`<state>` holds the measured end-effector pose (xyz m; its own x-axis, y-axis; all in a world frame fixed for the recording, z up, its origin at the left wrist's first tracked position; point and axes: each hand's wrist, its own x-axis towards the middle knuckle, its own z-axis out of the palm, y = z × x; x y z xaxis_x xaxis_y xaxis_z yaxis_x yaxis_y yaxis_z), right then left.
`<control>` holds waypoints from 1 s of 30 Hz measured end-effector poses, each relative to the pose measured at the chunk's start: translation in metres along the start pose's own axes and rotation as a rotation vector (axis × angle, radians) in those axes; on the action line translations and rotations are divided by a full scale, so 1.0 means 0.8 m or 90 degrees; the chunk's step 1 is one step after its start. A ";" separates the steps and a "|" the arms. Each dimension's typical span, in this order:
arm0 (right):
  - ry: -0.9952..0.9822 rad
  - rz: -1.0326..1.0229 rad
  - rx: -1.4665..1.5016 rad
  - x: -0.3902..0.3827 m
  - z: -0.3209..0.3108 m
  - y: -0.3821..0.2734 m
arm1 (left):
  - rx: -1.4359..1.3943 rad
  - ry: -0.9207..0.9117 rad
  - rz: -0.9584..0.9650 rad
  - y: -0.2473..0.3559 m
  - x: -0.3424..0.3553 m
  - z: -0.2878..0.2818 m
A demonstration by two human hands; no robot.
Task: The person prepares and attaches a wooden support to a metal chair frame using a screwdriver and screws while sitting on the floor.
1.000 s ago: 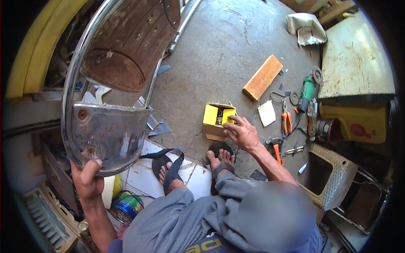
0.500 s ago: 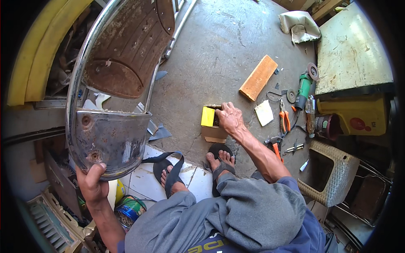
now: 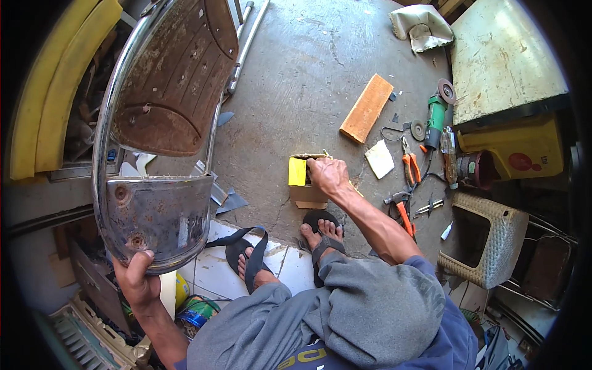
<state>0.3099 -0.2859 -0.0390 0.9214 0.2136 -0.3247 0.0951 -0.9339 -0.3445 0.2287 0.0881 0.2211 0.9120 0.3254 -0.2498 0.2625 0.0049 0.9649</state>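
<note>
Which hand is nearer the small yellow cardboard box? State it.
Right. The right hand rests on the small yellow box; the left hand is far off, gripping the rusty metal chair frame.

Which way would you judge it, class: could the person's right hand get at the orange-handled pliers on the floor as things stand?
Probably yes. The right hand rests on the small yellow box, and bare concrete with only a white scrap lies between it and the orange-handled pliers.
</note>
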 end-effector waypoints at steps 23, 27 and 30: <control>0.109 -0.019 -0.031 0.008 0.031 0.010 | -0.035 -0.024 -0.022 0.007 -0.002 0.016; 0.064 0.057 0.099 0.013 0.005 0.011 | -0.031 -0.031 -0.016 0.010 -0.003 0.007; 0.116 0.044 0.144 0.006 -0.001 0.012 | -0.052 -0.027 -0.016 0.009 -0.002 0.010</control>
<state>0.3154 -0.2943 -0.0428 0.9770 0.0781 -0.1983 -0.0375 -0.8529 -0.5208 0.2321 0.0799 0.2279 0.9185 0.2840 -0.2750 0.2599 0.0904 0.9614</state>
